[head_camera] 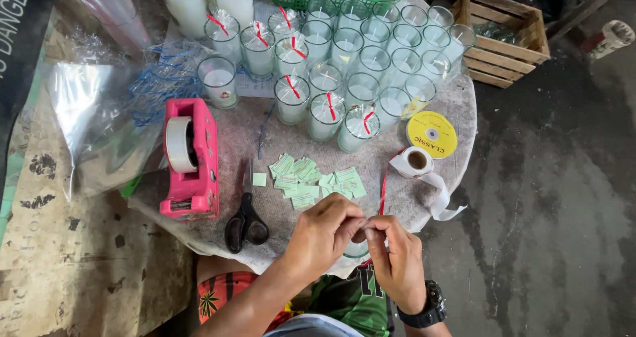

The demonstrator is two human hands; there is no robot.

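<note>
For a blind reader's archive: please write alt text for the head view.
Two hands, left and right, meet over a glass at the edge of a round table. Behind them lie green labels, scissors, a pink tape dispenser and rows of glass candles.

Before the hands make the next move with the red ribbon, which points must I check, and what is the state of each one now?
1. Both hands meet on the work: left hand and right hand touch at the fingertips. Ok.
2. Red ribbon runs free from the table to the hands. Ok.
3. What the fingers pinch: hidden by the fingers. Cannot tell.
4. Scissors lie within reach, beside the left hand. Ok.
5. Green labels sit in a loose heap on the table. Ok.
6. Pink tape dispenser holds a roll. Ok.
</note>
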